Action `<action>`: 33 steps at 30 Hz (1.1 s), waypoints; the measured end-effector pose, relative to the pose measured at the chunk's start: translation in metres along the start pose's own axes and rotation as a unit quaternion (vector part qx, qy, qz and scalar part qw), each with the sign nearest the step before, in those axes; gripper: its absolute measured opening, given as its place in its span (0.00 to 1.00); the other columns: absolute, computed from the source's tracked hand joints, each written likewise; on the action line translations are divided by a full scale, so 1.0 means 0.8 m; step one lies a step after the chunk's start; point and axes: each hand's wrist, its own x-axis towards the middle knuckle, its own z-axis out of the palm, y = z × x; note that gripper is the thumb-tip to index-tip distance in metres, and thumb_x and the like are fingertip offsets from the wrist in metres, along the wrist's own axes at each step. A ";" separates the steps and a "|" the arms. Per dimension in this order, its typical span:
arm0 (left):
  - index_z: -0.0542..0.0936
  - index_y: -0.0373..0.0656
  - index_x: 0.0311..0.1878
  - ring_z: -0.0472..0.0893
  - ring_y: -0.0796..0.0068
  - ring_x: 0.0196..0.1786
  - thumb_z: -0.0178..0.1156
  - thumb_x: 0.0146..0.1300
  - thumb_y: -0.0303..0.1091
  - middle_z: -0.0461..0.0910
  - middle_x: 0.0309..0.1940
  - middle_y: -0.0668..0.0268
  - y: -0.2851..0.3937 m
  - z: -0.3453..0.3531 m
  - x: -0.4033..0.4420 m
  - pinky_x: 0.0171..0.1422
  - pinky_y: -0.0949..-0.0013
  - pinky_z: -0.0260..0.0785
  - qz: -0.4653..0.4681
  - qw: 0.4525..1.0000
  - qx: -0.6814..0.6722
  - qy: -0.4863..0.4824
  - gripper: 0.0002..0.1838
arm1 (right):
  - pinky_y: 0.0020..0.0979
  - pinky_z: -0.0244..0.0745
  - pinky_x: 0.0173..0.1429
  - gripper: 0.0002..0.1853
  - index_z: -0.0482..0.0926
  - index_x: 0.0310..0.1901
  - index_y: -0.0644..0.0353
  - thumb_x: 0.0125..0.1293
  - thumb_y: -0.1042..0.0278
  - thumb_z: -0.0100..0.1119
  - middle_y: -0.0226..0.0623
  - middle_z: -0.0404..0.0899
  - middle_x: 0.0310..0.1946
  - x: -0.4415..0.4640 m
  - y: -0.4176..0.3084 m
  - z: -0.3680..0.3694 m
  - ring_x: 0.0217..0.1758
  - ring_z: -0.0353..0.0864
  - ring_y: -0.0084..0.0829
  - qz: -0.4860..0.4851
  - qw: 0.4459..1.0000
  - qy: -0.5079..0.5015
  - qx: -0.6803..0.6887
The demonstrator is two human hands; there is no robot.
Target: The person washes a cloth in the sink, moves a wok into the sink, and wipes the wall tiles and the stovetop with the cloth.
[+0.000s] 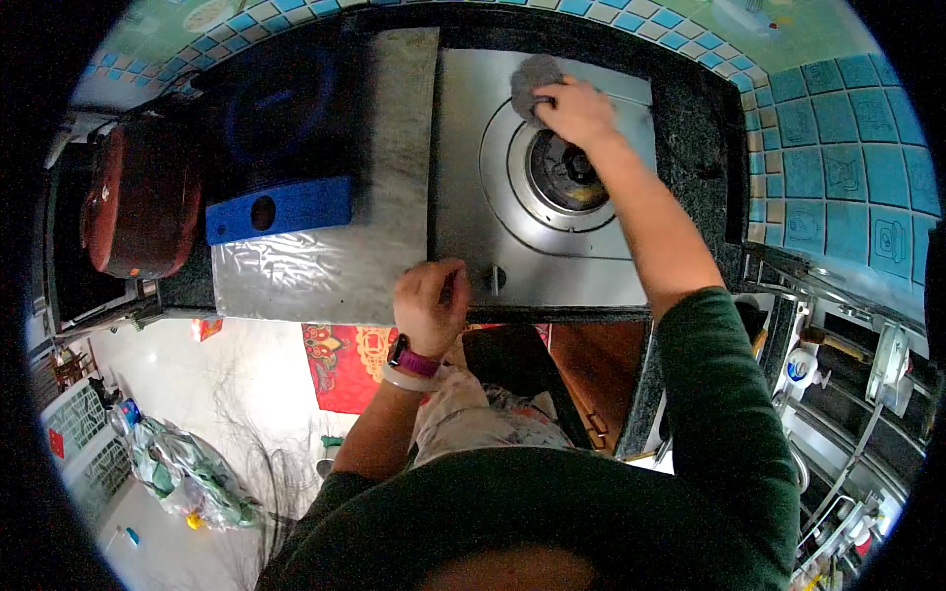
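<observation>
A crumpled grey cloth point(533, 84) is under the fingers of my right hand point(579, 110), pressed on the steel gas stove point(463, 167) near its back edge. The cloth lies just behind the round burner point(569, 175), whose metal ring shows a yellowish stain inside. My right forearm passes over the right side of the stove. My left hand point(431, 297), with a watch and a pale bangle at the wrist, is at the front edge with its fingers curled in and nothing visible in them. Just right of it is the stove's control knob point(498, 280).
Left of the stove, a grey metal sheet point(394, 148) covers the counter, beside a dark cooktop point(276, 98) with a blue strip point(325, 204). A brown-red appliance point(145, 197) stands farther left. A dish rack point(857, 433) is at right; a plastic bag point(187, 468) lies on the floor.
</observation>
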 end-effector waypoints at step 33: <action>0.81 0.46 0.40 0.81 0.55 0.34 0.67 0.54 0.28 0.82 0.31 0.61 -0.006 -0.001 -0.003 0.41 0.55 0.69 0.012 1.000 -0.014 -0.018 0.09 | 0.50 0.67 0.64 0.12 0.86 0.45 0.49 0.63 0.65 0.55 0.42 0.84 0.47 -0.024 -0.059 0.022 0.54 0.81 0.43 -0.183 0.981 0.060 -0.023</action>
